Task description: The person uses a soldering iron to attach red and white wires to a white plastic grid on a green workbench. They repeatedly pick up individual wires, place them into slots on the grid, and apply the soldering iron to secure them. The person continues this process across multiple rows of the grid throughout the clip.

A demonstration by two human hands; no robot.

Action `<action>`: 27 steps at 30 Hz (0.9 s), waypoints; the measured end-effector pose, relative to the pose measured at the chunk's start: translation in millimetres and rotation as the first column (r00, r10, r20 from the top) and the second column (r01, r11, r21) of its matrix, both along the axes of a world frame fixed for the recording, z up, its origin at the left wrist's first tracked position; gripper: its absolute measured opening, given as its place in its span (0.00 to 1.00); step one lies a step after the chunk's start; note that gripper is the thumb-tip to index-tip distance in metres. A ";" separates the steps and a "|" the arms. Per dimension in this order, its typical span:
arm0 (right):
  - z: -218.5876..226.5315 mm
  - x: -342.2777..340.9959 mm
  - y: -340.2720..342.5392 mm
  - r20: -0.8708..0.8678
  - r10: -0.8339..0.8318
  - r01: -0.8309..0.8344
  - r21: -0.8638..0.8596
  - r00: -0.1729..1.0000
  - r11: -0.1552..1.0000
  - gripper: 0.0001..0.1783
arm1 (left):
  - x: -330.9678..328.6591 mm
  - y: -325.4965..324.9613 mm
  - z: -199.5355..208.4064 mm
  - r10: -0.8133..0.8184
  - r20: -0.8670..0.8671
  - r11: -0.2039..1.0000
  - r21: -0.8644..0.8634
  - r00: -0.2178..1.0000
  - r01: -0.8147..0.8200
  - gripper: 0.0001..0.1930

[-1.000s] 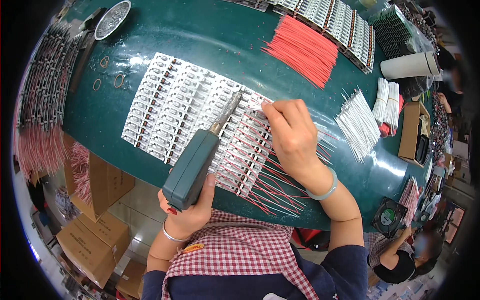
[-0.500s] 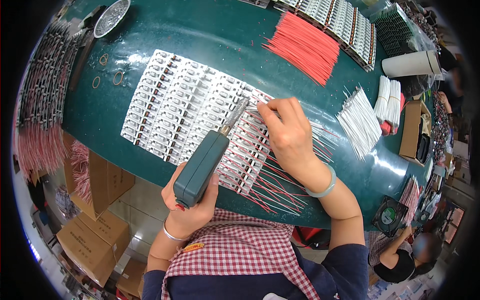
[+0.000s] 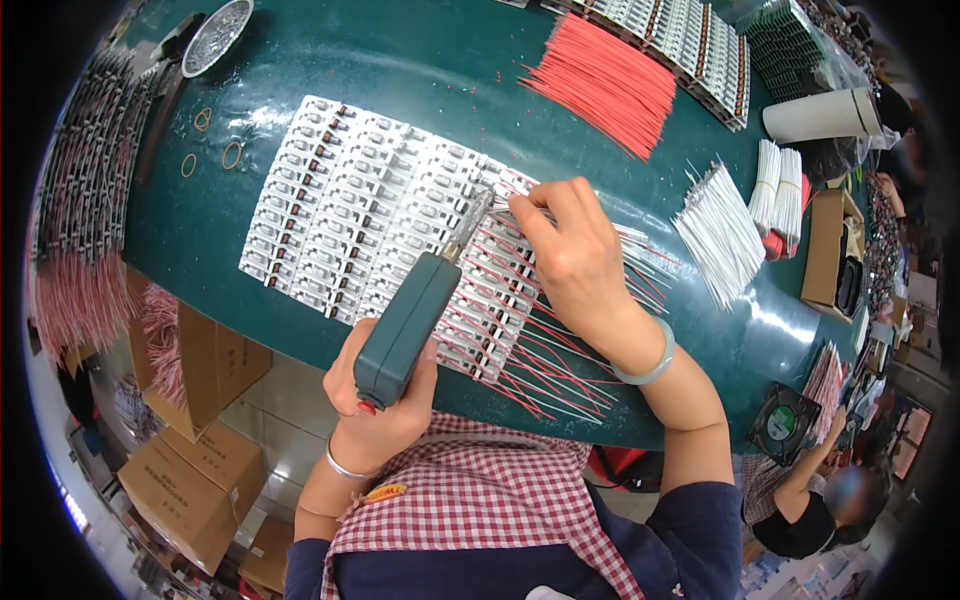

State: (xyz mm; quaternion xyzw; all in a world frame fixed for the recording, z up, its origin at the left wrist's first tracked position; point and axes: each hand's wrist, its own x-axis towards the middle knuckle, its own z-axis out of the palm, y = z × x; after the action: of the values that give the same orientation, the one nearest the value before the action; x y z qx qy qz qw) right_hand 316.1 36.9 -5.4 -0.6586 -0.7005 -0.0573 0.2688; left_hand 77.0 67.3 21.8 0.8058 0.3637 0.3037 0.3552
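My left hand [image 3: 385, 435] is wrapped round the dark green body of a soldering gun [image 3: 405, 330], whose metal tip points up and away over a panel of small white circuit boards [image 3: 350, 195]. Close to that tip, my right hand [image 3: 580, 260] has thumb and forefinger pinched on a thin wire at the panel's upper right; the fingers mostly hide it, and its colour is unclear. Red and white wires [image 3: 555, 375] stick out along the panel's right side, several passing under my right hand and wrist.
Loose red wires [image 3: 605, 85] and white wires [image 3: 718, 235] lie beyond my right hand. More board panels [image 3: 680, 50] stand at the far right. A silvery dish [image 3: 217, 38] and rubber bands [image 3: 232, 155] sit at left. Low at right are a fan [image 3: 782, 425] and another person [image 3: 815, 510].
The table scene has shifted slightly up and left in the picture. The soldering gun's tip stays by my right fingertips, and both hands keep their hold.
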 end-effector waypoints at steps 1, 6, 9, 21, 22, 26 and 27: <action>-0.8 0.2 0.0 0.001 0.000 0.000 0.006 1.000 1.000 0.15 | -0.3 0.7 1.8 0.000 -0.010 1.000 0.006 1.000 0.000 0.10; 1.4 -1.8 -0.4 -0.025 -0.015 0.014 -0.010 1.000 1.000 0.17 | -5.6 -5.4 1.2 0.076 0.038 0.994 -0.088 0.996 -0.072 0.12; 4.0 -4.2 -2.3 -0.072 -0.034 0.030 -0.051 0.997 0.998 0.20 | -8.7 -8.0 -0.6 0.091 0.037 0.991 -0.103 0.995 -0.087 0.12; 4.1 -5.5 -1.9 -0.061 -0.042 0.040 -0.035 0.997 0.999 0.19 | 1.0 -3.9 -5.1 0.016 0.062 1.000 -0.026 0.998 -0.015 0.10; 3.3 -5.4 -2.0 -0.054 -0.045 0.044 -0.035 0.997 0.998 0.19 | 1.5 -4.4 -6.4 0.016 0.058 1.000 -0.024 0.998 -0.015 0.10; -0.9 -3.3 -0.2 0.015 -0.013 0.013 0.015 1.000 1.000 0.16 | 1.4 -6.0 -7.6 0.025 0.046 1.000 -0.017 0.999 -0.025 0.08; -1.5 -2.7 -0.4 0.013 -0.015 0.014 0.014 1.000 1.000 0.16 | 0.5 -5.6 -7.6 0.020 0.029 1.000 -0.003 0.999 -0.020 0.09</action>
State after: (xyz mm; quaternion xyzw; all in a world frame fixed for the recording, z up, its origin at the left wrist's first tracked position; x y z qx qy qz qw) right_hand 313.4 36.6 -7.0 -0.6615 -0.6970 -0.0683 0.2682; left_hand 77.5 61.8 14.2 0.7971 0.3669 0.3185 0.3586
